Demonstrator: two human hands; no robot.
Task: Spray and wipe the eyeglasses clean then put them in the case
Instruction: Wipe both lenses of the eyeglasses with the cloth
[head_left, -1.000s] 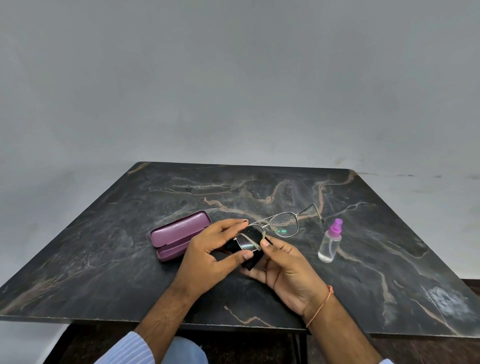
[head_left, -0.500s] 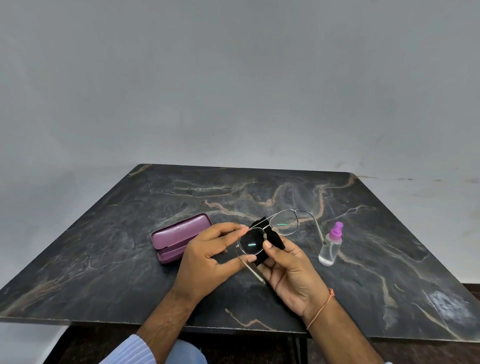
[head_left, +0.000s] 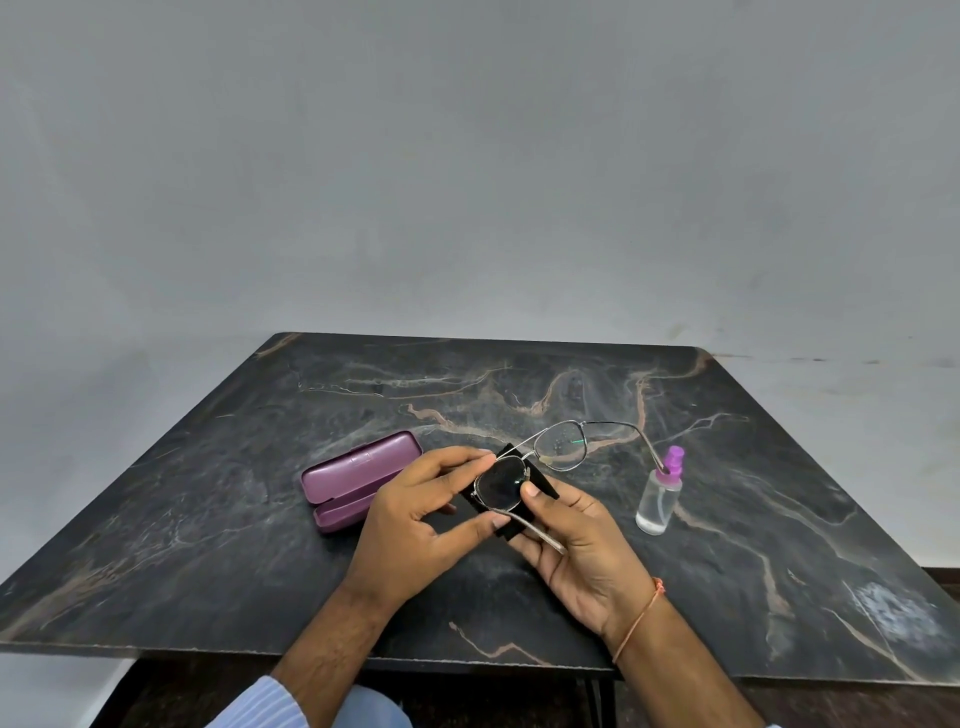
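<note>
I see a plain grey wall (head_left: 467, 156) filling the upper half, evenly lit, with faint scuffs low on its right side. In front of me stands a dark marble-patterned table (head_left: 779, 493) with tan veins. Below its near edge lies dark brown floor (head_left: 171, 691).
</note>
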